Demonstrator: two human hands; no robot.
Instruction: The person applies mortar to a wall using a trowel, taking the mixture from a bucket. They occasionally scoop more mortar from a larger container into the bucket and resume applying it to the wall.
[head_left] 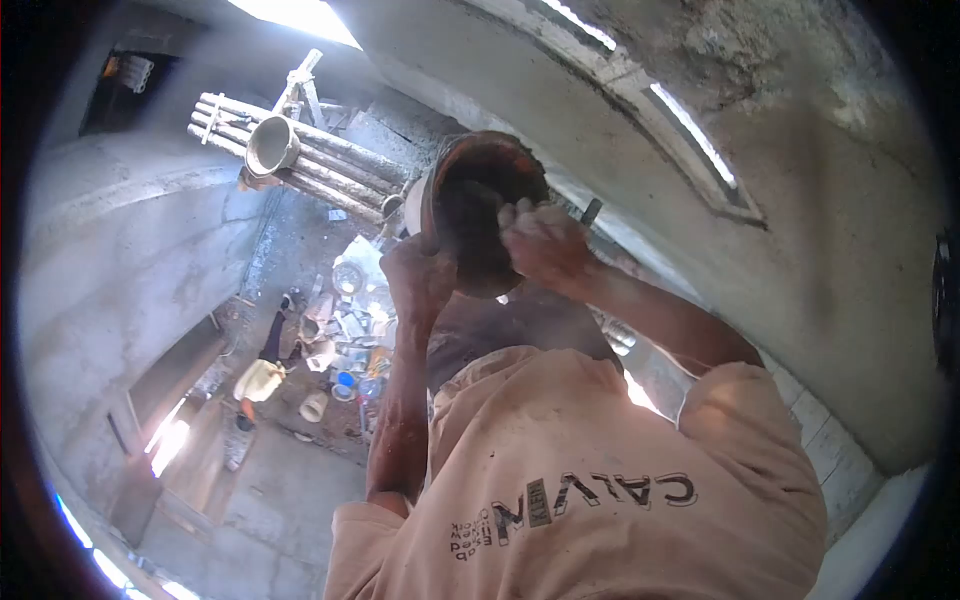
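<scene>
Concrete walls [800,340] frame us, left hand [420,278] clenched on the bucket [490,155], right hand [548,243] curled across its mouth, grasp unclear.

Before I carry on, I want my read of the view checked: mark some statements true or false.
1. The left hand is at the edge of the dark container. True.
2. The right hand hangs well away from that container. False: it is at the container's open mouth.
3. A pale bucket is on the wooden poles. True.
4. Another person stands on those poles. False: that person is down below them.
</scene>
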